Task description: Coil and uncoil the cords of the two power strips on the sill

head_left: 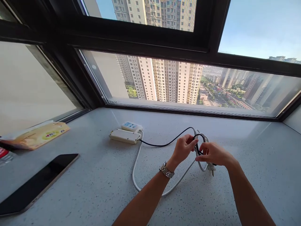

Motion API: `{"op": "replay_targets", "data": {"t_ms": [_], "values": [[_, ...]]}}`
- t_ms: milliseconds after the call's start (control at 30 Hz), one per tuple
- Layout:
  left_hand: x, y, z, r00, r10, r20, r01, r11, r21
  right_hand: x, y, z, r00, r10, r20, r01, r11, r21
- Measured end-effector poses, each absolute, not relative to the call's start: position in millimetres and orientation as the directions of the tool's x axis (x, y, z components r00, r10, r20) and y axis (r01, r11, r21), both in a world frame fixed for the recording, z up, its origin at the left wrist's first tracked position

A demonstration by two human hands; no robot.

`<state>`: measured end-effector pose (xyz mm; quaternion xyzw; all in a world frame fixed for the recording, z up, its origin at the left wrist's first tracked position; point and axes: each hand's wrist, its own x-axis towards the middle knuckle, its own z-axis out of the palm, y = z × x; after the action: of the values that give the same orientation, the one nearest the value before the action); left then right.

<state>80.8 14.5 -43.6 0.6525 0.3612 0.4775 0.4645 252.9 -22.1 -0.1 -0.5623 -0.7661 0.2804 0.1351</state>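
My left hand (183, 148) is closed, pinching a loop of black cord (162, 145) and the white cord (134, 169) bundled with it. Close beside it, my right hand (215, 153) has its fingers curled on the same cords; its grip is partly hidden. Below the right hand hangs a pronged plug (211, 169). The black cord runs left to an off-white power box (124, 137) lying on the counter. Behind that box lies a white power strip (132, 126) with blue-marked sockets, where the white cord starts before sweeping round in a wide curve.
A dark tablet or large phone (39, 182) lies on the speckled white counter (98, 188) at the left. Behind it are a yellow-orange soft pack (37, 135) and part of a red-capped clear bottle (5, 156). A dark window frame (150, 47) borders the back.
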Motion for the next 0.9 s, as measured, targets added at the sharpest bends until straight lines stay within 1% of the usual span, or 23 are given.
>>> {"op": "replay_targets", "data": {"t_ms": [100,167,267,367,400,467,500,567,633,733,800,867,900], "values": [[78.0,6.6,-34.0,0.255,0.899,0.355,0.14,-0.398,0.907,235.7,-21.3,-4.5,-0.338,0.941,-0.004,0.735,0.261,-0.626],[75.7,3.9,-29.5,0.262,0.892,0.368,0.17,-0.418,0.892,230.7,-22.4,-3.9,-0.33,0.943,0.044,0.7,0.276,-0.658],[71.5,6.8,-26.8,0.287,0.891,0.352,0.163,-0.408,0.898,234.4,-27.5,1.1,-0.29,0.957,0.032,0.686,0.231,-0.69],[66.9,14.7,-26.2,0.228,0.909,0.348,0.121,-0.381,0.916,244.3,-32.7,4.6,-0.2,0.979,0.028,0.713,0.165,-0.682],[65.6,17.1,-25.8,0.191,0.925,0.33,0.074,-0.349,0.934,247.4,-33.6,4.7,-0.168,0.985,0.035,0.733,0.148,-0.664],[63.6,20.1,-24.3,0.123,0.96,0.251,-0.074,-0.243,0.967,252.4,-33.4,3.2,-0.123,0.992,0.03,0.762,0.114,-0.637],[63.1,20.7,-23.2,0.105,0.975,0.195,-0.163,-0.177,0.971,254.3,-32.4,2.1,-0.109,0.994,0.012,0.766,0.091,-0.636],[63.3,20.3,-20.5,0.102,0.991,0.091,-0.34,-0.051,0.939,257.2,-29.4,0.2,-0.101,0.994,-0.029,0.757,0.057,-0.651],[65.2,18.8,-17.6,0.126,0.992,0.009,-0.513,0.058,0.856,259.1,-26.6,-0.6,-0.107,0.994,-0.033,0.749,0.059,-0.66],[69.9,15.8,-13.9,0.147,0.986,-0.08,-0.733,0.163,0.66,257.8,-25.7,-0.1,-0.129,0.992,-0.004,0.742,0.094,-0.664],[73.2,13.0,-12.6,0.141,0.982,-0.125,-0.815,0.187,0.548,252.4,-27.9,0.3,-0.149,0.989,-0.007,0.717,0.103,-0.689],[75.4,9.8,-12.1,0.121,0.98,-0.159,-0.865,0.183,0.467,243.6,-31.9,0.4,-0.183,0.983,-0.022,0.696,0.114,-0.709],[75.9,8.3,-11.8,0.112,0.979,-0.173,-0.882,0.178,0.437,238.7,-34.2,0.5,-0.192,0.981,-0.031,0.706,0.116,-0.698]]}}
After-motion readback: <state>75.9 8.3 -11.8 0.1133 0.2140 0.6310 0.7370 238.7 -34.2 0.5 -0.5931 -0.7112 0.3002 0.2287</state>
